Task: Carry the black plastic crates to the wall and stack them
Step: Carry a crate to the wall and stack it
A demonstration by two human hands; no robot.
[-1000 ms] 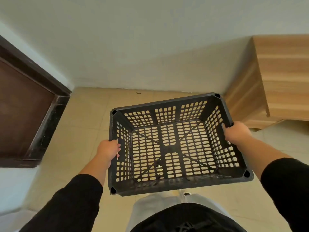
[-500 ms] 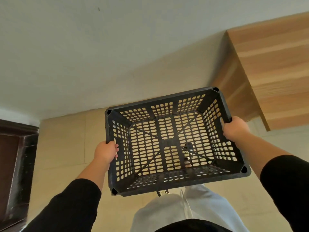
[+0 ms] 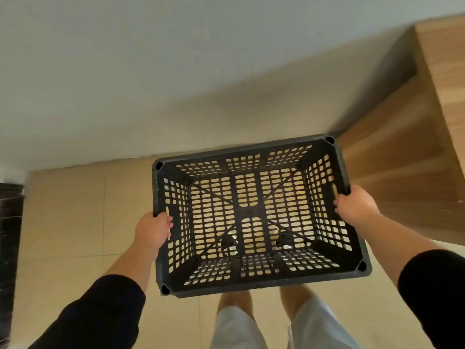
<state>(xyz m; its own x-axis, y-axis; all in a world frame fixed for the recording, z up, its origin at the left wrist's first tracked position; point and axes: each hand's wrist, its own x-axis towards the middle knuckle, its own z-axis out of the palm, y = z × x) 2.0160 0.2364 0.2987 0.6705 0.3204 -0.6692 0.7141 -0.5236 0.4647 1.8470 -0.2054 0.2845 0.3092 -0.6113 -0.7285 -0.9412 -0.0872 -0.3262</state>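
Black sleeves cover both forearms; the left hand (image 3: 153, 230) is clamped on the left rim of the black crate (image 3: 254, 217) and the right hand (image 3: 356, 205) is clamped on the right rim. The crate is held level and open side up, above the tiled floor (image 3: 68, 210) and the person's knees. Its far edge lies near the pale wall (image 3: 151, 84), and its far right corner is just beside the wooden cabinet (image 3: 402, 157).

Soft even daylight, slight motion blur, wide-angle bending at edges.
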